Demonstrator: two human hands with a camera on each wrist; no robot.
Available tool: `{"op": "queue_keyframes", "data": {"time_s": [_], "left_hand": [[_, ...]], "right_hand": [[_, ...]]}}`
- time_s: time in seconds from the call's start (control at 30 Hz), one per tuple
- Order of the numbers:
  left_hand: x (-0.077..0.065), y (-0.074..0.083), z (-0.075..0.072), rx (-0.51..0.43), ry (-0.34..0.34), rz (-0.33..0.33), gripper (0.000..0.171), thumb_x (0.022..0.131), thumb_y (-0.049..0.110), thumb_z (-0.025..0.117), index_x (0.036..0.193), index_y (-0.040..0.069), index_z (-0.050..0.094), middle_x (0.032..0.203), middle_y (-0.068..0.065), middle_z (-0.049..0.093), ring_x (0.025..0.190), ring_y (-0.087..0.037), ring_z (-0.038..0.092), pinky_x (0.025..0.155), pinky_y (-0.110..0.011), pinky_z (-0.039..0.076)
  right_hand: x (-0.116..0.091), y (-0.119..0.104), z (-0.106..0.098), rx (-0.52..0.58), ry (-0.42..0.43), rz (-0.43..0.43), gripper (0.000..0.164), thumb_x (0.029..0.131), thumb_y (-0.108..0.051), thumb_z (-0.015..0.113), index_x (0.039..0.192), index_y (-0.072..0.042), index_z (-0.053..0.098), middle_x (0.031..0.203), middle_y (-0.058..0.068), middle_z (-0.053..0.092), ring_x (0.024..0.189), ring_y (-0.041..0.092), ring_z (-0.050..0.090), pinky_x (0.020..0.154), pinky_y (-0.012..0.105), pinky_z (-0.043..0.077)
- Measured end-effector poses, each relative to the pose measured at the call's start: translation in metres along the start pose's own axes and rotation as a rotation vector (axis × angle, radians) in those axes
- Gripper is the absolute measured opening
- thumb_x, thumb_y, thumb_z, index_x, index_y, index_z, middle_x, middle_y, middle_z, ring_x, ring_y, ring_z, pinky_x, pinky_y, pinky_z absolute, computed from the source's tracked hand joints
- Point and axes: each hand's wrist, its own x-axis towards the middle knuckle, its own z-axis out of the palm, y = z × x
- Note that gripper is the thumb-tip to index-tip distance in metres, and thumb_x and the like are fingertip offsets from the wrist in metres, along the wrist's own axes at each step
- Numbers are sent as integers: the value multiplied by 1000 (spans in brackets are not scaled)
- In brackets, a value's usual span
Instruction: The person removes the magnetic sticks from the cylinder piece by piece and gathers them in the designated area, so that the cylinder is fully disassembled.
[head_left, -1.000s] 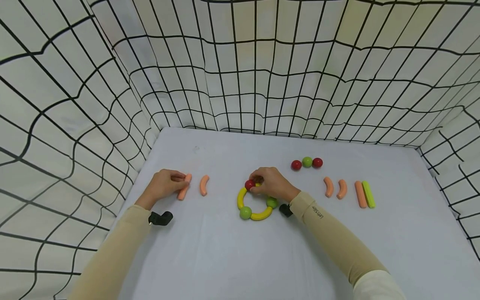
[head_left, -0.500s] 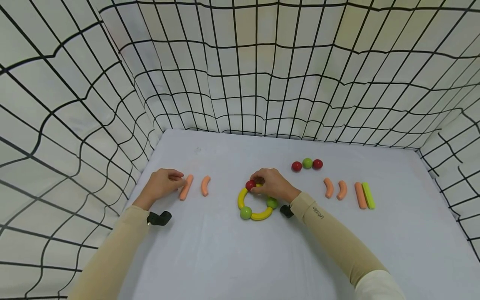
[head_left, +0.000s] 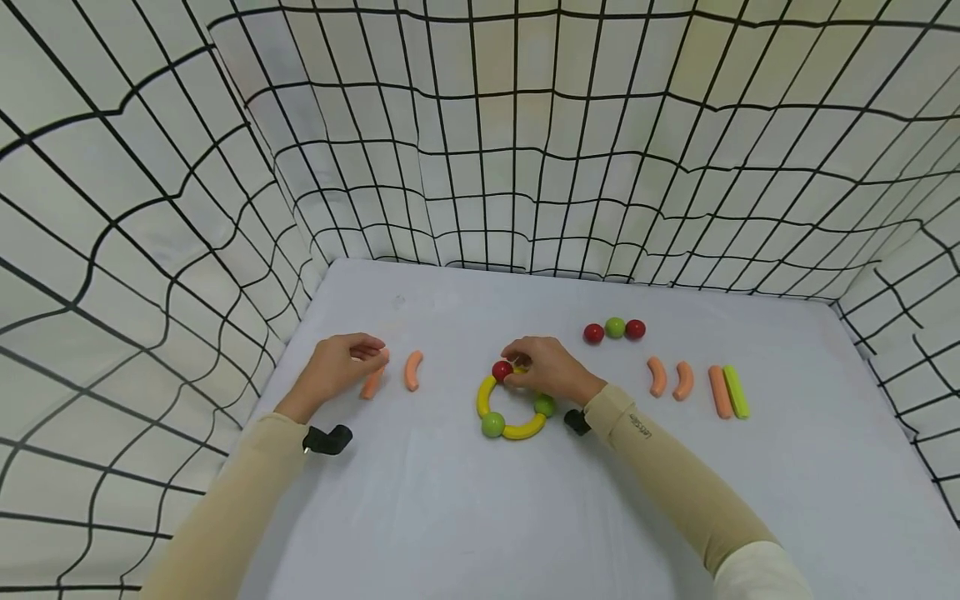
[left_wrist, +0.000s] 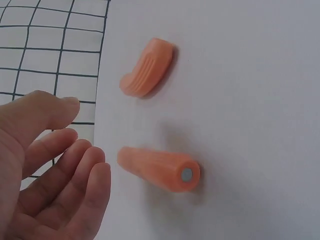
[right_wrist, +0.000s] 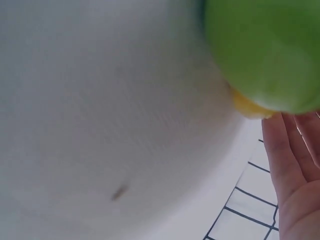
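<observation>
1. The ring of yellow arcs and balls lies at the middle of the white table in the head view. The right hand covers its 1 o'clock stretch, fingertips pinching beside the red ball at 12 o'clock; green balls sit at 7 and 3 o'clock. I judge the loop nearly closed, with only the covered stretch unsettled. At 9 o'clock from the ring, the left hand hovers loosely spread by a straight orange stick, a curved orange piece beside it. At 2 o'clock wait three spare balls; at 3 o'clock, more sticks.

2. Left wrist view: relaxed fingers lie just beside the orange stick without gripping; the curved piece sits at 12 o'clock.

3. Right wrist view: a green ball and yellow arc fill the 1 o'clock corner, blurred; only some fingers show.
</observation>
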Motion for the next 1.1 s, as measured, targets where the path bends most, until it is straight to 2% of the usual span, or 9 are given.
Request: {"op": "queue_keyframes", "data": {"time_s": [0.2,0.33,0.47,0.57,0.7,0.83,0.9,0.93,1.1], "left_hand": [[-3,18,10,-51,5,51,38,97,29,72,128,7,70,117,-12,76,109,-29,72,95,-45,58],[-5,29,20,-72,24,116,33,96,26,73,125,8,72,114,-10,77,106,-26,72,93,-42,60],[-8,37,29,-57,31,191,31,96,24,74,122,8,73,111,-9,77,99,-21,73,85,-34,61],[-12,44,35,-35,19,234,32,94,21,76,123,7,73,114,-10,76,96,-21,72,84,-36,61],[-15,51,44,1,5,304,33,92,20,78,122,6,73,118,-12,76,94,-22,72,108,-53,47],[-17,54,54,23,3,366,33,91,19,78,121,6,73,117,-11,76,97,-25,72,104,-49,51],[-19,55,58,35,3,389,32,91,18,78,121,6,73,116,-10,76,101,-27,72,90,-39,58],[-19,57,60,37,-3,401,32,91,18,78,121,6,73,116,-9,76,102,-27,72,87,-40,61],[-22,64,70,68,-40,464,33,91,20,79,121,8,73,118,-6,74,109,-26,70,95,-42,60]], "right_hand": [[-12,-3,-9,7,29,-7,43,93,-24,78,132,-11,67,125,3,72,114,21,66,102,38,59],[-19,-3,-12,15,55,-39,42,93,-25,78,131,-10,68,123,4,73,113,22,67,102,40,59],[-26,-3,-10,19,56,-87,40,92,-24,79,129,-10,70,121,5,74,110,21,67,99,39,60],[-32,-6,-7,18,43,-115,39,91,-24,80,127,-9,71,120,5,74,109,21,67,98,38,60],[-42,-11,-3,20,11,-124,40,91,-24,79,127,-8,71,121,7,75,110,22,67,100,39,60],[-51,-16,2,10,-14,-121,39,92,-25,79,126,-8,72,121,5,76,109,20,68,99,37,60],[-54,-19,5,-6,-21,-124,38,92,-26,78,125,-8,73,119,4,77,107,18,69,97,36,60],[-56,-21,6,-10,-24,-127,37,92,-26,78,124,-8,74,118,4,77,107,17,70,97,36,61],[-65,-25,12,-57,-36,-143,35,91,-25,80,122,-9,76,114,2,79,106,16,72,95,35,61]]}}
